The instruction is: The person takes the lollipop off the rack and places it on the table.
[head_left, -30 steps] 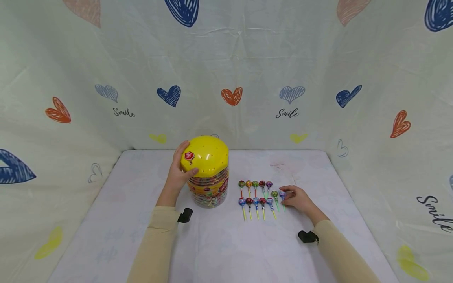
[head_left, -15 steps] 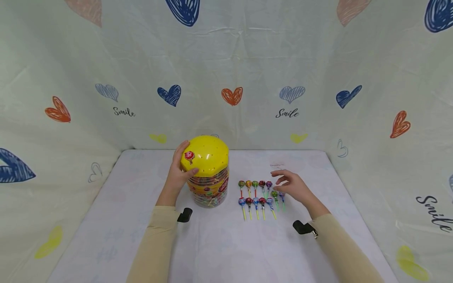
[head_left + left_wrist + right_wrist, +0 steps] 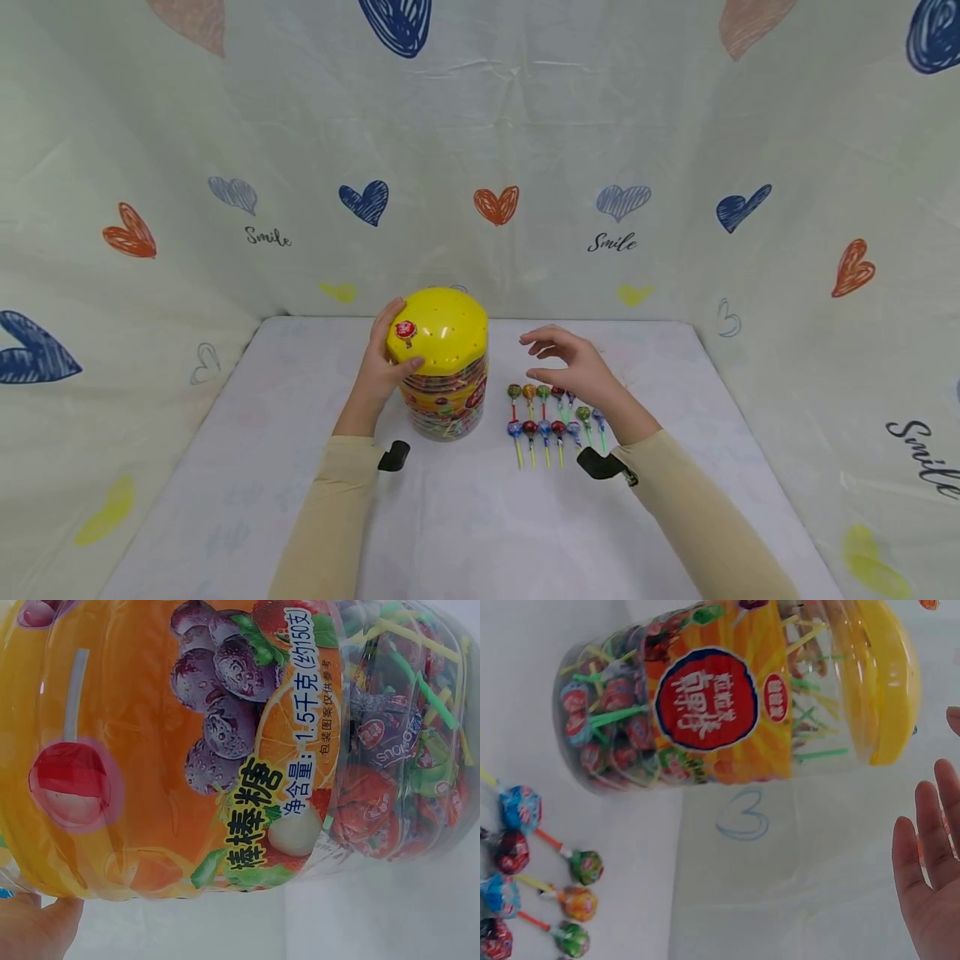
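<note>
A clear jar of lollipops (image 3: 446,404) with a yellow lid (image 3: 442,329) stands upright on the table. My left hand (image 3: 377,367) grips the lid from its left side, thumb across the front edge. In the left wrist view the jar's orange label (image 3: 150,825) fills most of the picture, and part of the hand (image 3: 37,930) shows at the lower left corner. My right hand (image 3: 581,367) is raised to the right of the jar, fingers loosely spread, holding nothing. The right wrist view shows its fingers (image 3: 934,825) apart from the yellow lid (image 3: 892,682).
Two rows of wrapped lollipops (image 3: 545,427) lie to the right of the jar, partly under the right forearm in the head view. A white cloth covers the table (image 3: 465,533). A curtain printed with hearts (image 3: 495,267) hangs behind and at both sides.
My right hand has let go of the purple lollipop at the right end, risen and moved left over the rows towards the jar. My left hand keeps its grip on the lid.
</note>
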`<state>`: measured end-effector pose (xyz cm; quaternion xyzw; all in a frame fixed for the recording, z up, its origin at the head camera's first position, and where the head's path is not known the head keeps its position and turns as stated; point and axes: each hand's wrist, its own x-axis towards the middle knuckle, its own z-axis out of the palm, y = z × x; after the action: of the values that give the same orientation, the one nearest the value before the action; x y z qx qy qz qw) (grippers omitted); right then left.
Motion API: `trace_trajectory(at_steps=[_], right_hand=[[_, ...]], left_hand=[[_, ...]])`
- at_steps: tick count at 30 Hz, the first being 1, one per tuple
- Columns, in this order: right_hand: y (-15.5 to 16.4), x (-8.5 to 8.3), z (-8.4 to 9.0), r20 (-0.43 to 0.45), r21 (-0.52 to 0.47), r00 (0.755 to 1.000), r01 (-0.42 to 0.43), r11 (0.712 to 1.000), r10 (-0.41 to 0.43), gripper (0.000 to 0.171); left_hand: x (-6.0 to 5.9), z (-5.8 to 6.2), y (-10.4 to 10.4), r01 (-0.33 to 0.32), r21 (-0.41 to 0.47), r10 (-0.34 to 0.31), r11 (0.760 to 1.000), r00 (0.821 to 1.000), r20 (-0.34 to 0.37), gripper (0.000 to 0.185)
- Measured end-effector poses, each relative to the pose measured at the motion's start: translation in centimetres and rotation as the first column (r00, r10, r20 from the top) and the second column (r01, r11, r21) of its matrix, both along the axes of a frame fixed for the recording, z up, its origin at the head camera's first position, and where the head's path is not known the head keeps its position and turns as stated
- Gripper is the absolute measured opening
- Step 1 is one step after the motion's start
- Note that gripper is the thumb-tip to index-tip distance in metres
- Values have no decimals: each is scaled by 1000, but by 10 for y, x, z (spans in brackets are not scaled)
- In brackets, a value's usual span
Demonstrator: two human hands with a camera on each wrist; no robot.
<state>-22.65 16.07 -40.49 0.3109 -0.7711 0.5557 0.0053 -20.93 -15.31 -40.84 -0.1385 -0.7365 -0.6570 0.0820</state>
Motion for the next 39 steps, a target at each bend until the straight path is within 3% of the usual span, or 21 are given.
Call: trace_trajectory(at_steps=[6,17,23,32,39], right_hand=[[-23,-12,10,-53,6,995,-80,997,81,43],[-63,-26,35,-48,-49,976,-213,976,211,44],[-81,-32,49,-40,-19,958,-285,958,284,44],[-98,-43,60,-10,93,899,-434,896,437,48],[-107,-44,67,13,152,866,-495,855,499,50]], left_hand=[[0,-1,-2,14,-17,-14,1000,1000,-14,88],[1,1,-2,9,-53,-8,999,1000,5,83],[1,0,-4,29,-55,-29,998,1000,4,83],[0,-1,-5,41,-54,-40,998,999,16,80],[0,-1,-6,46,-47,-46,998,999,10,80]])
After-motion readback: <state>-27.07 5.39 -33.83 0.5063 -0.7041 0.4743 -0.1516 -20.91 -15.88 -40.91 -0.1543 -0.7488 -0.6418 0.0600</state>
